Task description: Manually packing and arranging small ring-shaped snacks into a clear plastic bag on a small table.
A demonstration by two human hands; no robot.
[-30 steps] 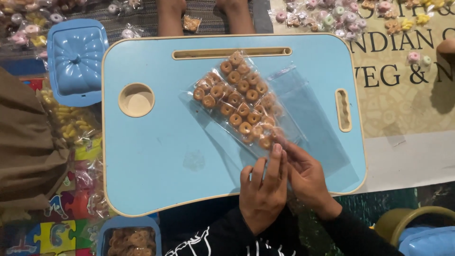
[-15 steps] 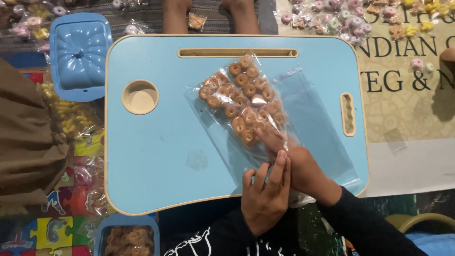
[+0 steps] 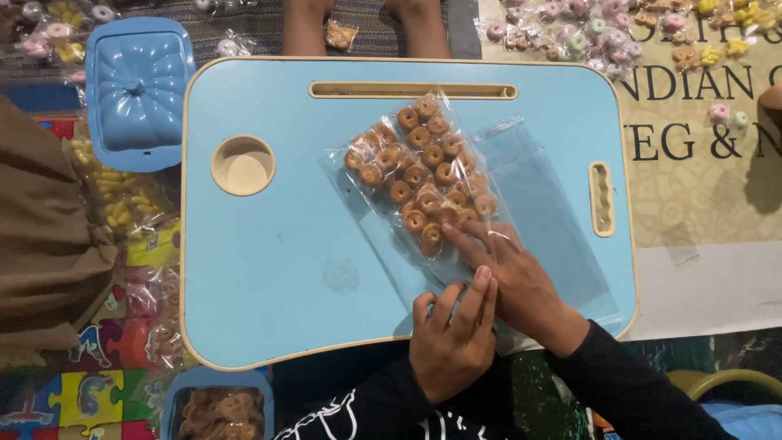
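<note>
— Left hand point(image 3: 450, 346): flat on the near end of the clear plastic bag point(image 3: 444, 204), fingers together and stretched out, grip not closed on anything, just pressing the film against the light blue table point(image 3: 269, 301). Probably to keep the bag from sliding.

— And the right hand point(image 3: 521, 285): fingers spread over the bag just below the ring-shaped biscuits point(image 3: 419, 167), fingertips touching the lowest ones through the plastic. Open too, no pinch visible; more of a push, likely packing the biscuits toward the far, sealed end.

— Bag lying slantwise across the middle of the table, biscuits bunched in its upper half, near half empty under both hands.

— Beside it, to the right, a second clear bag point(image 3: 554, 204), empty and partly tucked under. Round cup recess point(image 3: 243, 165) at left, blue lidded box point(image 3: 140, 85) off the table's corner.
</note>
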